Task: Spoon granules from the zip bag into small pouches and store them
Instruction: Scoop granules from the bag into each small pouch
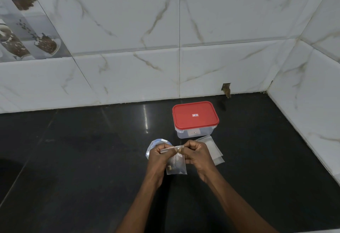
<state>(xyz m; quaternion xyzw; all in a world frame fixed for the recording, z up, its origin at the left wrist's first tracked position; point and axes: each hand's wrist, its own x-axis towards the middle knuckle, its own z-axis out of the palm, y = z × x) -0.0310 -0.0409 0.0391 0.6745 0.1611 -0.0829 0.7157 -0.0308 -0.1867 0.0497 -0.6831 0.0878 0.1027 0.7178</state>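
Head view: the left hand [159, 157] and right hand [197, 156] each pinch the top strip of a small clear plastic pouch [177, 165]. They hold it upright just in front of the red-lidded clear plastic box [195, 117], likely so its dim contents settle for sealing. The flat spare clear pouches [211, 147] lie nearer that box, within reach.

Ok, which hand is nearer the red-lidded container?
Right. The right hand is just in front of the red-lidded container, apart from it; the left hand is farther off to the left. Both pinch the small pouch.
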